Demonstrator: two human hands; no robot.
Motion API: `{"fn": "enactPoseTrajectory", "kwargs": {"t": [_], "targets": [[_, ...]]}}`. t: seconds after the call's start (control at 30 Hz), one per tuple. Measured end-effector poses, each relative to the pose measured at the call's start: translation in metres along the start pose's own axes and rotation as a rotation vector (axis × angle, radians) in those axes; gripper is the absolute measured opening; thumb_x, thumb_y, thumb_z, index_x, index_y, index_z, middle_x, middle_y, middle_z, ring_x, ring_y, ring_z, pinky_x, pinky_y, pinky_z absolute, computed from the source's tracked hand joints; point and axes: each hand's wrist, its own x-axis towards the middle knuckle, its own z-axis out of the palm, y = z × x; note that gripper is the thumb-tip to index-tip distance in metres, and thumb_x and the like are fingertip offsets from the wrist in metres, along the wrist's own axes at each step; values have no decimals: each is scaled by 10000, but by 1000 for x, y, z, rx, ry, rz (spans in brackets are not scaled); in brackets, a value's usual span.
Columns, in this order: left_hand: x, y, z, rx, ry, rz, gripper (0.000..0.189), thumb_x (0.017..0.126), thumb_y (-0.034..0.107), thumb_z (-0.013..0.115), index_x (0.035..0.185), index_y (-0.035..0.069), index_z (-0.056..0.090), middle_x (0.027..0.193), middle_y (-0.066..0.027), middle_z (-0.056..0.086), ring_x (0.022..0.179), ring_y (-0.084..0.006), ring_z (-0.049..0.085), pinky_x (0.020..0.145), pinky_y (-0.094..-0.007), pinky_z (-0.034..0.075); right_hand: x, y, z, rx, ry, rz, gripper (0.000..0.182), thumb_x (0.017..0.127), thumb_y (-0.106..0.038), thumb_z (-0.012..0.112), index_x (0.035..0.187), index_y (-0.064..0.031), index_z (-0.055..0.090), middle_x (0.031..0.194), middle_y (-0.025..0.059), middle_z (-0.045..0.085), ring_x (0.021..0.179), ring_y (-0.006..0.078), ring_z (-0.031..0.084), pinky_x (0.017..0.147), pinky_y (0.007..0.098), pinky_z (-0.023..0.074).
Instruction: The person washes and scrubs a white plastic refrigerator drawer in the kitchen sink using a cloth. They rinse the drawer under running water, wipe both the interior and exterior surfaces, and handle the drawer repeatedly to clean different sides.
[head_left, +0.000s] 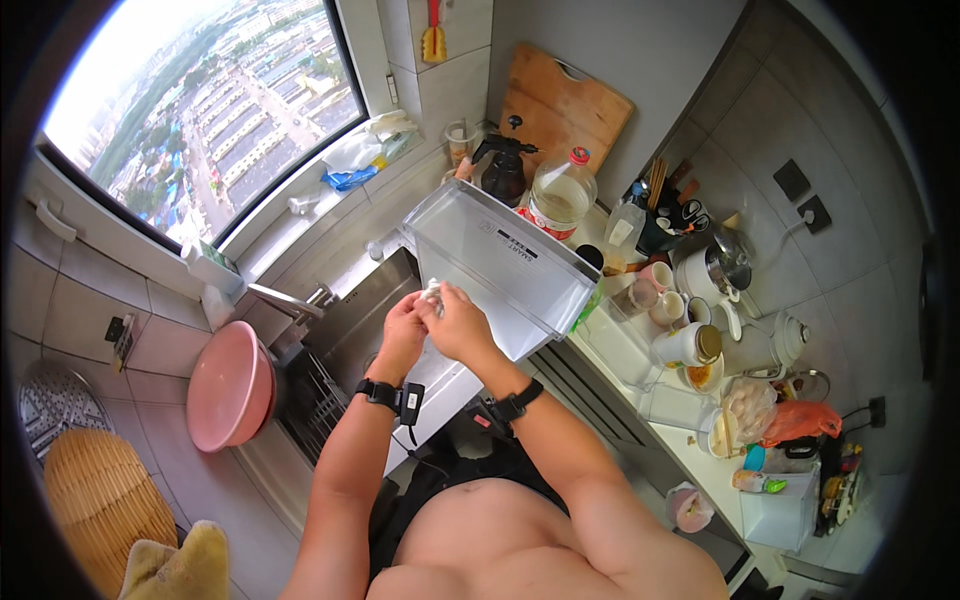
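Both hands meet over the front of the stainless steel sink (360, 307). Between the fingertips is a small crumpled white wad (433, 291), perhaps cloth or paper. My left hand (405, 330) pinches it from one side, and my right hand (456, 321) grips it from the other, partly covering it. Just beyond my right hand, a clear plastic refrigerator drawer (487, 255) with printed lettering rests tilted across the sink's right side and the counter edge. A metal faucet (289, 301) stands to the left of my hands.
A pink basin (229, 386) leans at the left beside a dish rack (319, 397). Behind the drawer stand a black spray bottle (504, 169), a large clear bottle (562, 195) and a wooden cutting board (562, 105). Cups, jars and a clear bin (780, 506) crowd the right counter.
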Motion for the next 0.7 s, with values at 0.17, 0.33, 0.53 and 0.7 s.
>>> {"fn": "enactPoseTrajectory", "kwargs": {"t": [0.17,0.33,0.53,0.7], "targets": [[6,2,-21,-68,107,-18,284,1031,72,677,1311,28,649,1150,-61,723,1039,-172,699,936,-344,567,-6,-36,-94,-21,125,-431,258,965,-292,756,1067,-59,797,1160,162,774,1051,390,738,923,448,588],[13,1,21,-11,205,-8,347,1012,77,701,1352,60,633,1225,-66,706,1057,-193,700,919,-373,579,62,20,-185,-343,200,-340,372,1005,-303,672,1279,-60,737,1263,175,732,1157,403,675,1021,470,526],[38,-18,77,-86,230,-1,445,1002,49,723,1427,21,593,1270,-94,692,1111,-221,703,960,-409,616,75,85,-203,-163,-203,-60,497,1109,-366,559,1500,-63,604,1370,250,693,1312,376,653,1100,412,487],[70,-23,110,-293,51,63,486,1003,34,727,1456,-37,565,1345,-113,680,1198,-233,675,1110,-398,546,57,82,-192,-166,5,-269,388,1049,-202,653,1414,-71,683,1329,192,727,1221,347,690,1062,410,520]]}}
